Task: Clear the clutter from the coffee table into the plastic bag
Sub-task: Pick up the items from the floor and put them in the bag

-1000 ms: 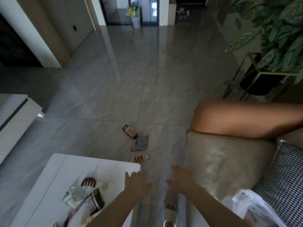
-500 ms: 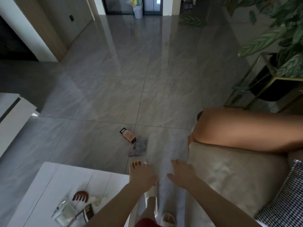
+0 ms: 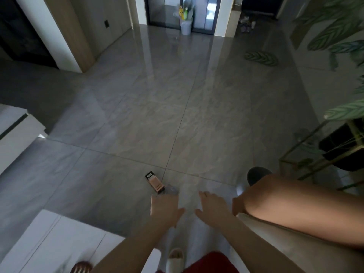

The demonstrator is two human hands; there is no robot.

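Grey floor tile [image 3: 197,119]: both hands, left grip [image 3: 164,208] and right grip [image 3: 211,208] spread and holding nothing, have advanced toward the pink box [image 3: 154,182] at 12 o'clock, leaving the white counter [image 3: 49,243] at 7 o'clock; I judge fallen clutter comes next, the bag out of view.

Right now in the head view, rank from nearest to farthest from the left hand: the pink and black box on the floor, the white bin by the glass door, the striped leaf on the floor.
1. Pink and black box, just beyond the left hand.
2. Striped fallen leaf, far right.
3. White bin, at the far doorway.
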